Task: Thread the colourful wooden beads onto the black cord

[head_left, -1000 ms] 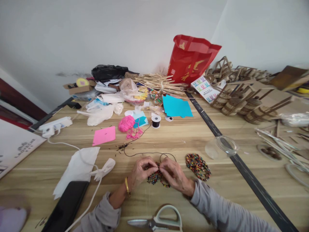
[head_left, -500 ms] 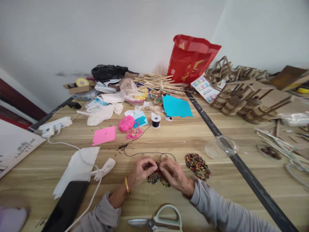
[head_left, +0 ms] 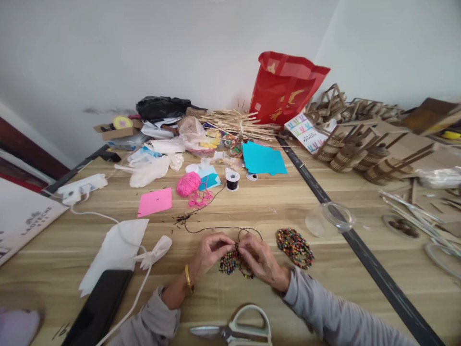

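Observation:
My left hand (head_left: 212, 251) is closed in a pinch, thumb against forefinger, over a small cluster of multicoloured beads (head_left: 228, 265). Facing it, my right hand (head_left: 262, 258) also pinches, and the fingertips of both hands almost meet. A thin black cord (head_left: 212, 229) curves over the table and loops behind the right fingers into the pinch; its exact end is hidden there. A short beaded strand (head_left: 248, 276) hangs below the right fingers. The cord leads back to a white spool wound with black cord (head_left: 232, 184). Scissors (head_left: 230, 331) lie in front of me.
A pile of beaded strings (head_left: 295, 248) lies right of my hand, near a clear round container (head_left: 336, 217). Pink yarn (head_left: 188, 184) and blue sheets (head_left: 264, 158) sit farther back. A phone (head_left: 99, 307) and white cable (head_left: 135, 302) are at left. Small wooden buckets (head_left: 347, 157) stand at right.
My left hand has shifted very slightly to the left, and its fingers cover a little less of the beads. The right hand stays nearly the same.

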Motion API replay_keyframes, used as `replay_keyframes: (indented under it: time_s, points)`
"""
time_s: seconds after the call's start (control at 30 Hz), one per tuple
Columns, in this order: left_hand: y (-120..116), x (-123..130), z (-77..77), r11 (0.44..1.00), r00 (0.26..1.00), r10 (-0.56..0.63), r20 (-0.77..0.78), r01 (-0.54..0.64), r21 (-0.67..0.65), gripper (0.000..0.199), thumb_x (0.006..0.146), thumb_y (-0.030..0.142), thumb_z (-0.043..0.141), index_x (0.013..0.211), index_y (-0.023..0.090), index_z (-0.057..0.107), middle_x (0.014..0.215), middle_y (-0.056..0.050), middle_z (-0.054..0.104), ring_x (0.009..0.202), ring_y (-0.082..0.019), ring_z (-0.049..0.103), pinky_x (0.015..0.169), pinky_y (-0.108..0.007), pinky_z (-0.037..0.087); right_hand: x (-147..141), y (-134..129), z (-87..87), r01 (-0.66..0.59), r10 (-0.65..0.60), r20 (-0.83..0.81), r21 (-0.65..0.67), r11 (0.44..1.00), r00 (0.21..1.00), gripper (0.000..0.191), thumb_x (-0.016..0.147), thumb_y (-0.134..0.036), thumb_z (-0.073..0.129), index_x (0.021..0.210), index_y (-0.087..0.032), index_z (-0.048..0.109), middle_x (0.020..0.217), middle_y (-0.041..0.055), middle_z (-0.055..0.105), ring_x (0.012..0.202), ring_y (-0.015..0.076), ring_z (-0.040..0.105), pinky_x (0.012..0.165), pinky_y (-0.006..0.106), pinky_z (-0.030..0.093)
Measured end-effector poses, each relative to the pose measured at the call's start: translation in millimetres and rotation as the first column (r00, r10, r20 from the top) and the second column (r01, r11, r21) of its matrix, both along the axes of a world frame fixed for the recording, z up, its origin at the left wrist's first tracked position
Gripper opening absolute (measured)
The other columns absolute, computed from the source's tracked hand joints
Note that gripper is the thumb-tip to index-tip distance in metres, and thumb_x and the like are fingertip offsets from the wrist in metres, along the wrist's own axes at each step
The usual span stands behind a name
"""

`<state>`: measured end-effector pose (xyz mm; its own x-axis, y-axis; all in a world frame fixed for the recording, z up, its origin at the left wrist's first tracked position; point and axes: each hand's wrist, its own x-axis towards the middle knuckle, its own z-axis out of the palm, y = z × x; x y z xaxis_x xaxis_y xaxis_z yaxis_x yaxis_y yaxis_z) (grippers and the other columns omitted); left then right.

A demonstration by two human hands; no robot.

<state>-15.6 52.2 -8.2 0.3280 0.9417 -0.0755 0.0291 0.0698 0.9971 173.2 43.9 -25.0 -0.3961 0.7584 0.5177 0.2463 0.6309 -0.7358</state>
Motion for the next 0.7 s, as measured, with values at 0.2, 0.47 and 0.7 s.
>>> replay_keyframes:
  time_s: [0.2,0.47,0.7]
  points:
    - [0.3,1.4,-0.2,0.997,0.999,0.029,0.028,-0.026,-0.079,0.024,0.065,0.031,0.077,0.076,0.012,0.07,0.073,-0.005,0.068,0.066,-0.014,0.06,0.065,-0.024,0.047,-0.3,0.2,-0.7,0.008,-0.008,0.009,-0.001,1.0,1.0,0.012,0.094,-0.022,0.043,0.087,-0.019,0.053,0.074,0.0031,0.054,0.067,0.015,0.05,0.06,0.026,0.041]
    - [0.2,2.3,3.0,0.996,0.999,0.029,0.025,-0.026,-0.086,0.022,0.063,0.03,0.078,0.073,0.012,0.07,0.071,-0.004,0.069,0.065,-0.014,0.06,0.065,-0.025,0.047,-1.1,-0.2,3.1,0.013,-0.013,0.012,-0.001,1.0,1.0,0.014,0.095,-0.023,0.043,0.086,-0.019,0.053,0.072,0.0031,0.053,0.065,0.0149,0.048,0.058,0.026,0.04]
    - [0.4,2.3,2.0,0.996,0.999,0.026,0.033,-0.023,-0.083,0.021,0.063,0.029,0.078,0.072,0.012,0.07,0.071,-0.004,0.069,0.066,-0.014,0.061,0.066,-0.024,0.048,-1.3,0.4,2.5,0.003,-0.003,0.008,0.015,1.0,1.0,0.013,0.095,-0.021,0.044,0.086,-0.019,0.053,0.073,0.003,0.053,0.066,0.0144,0.049,0.059,0.026,0.04]
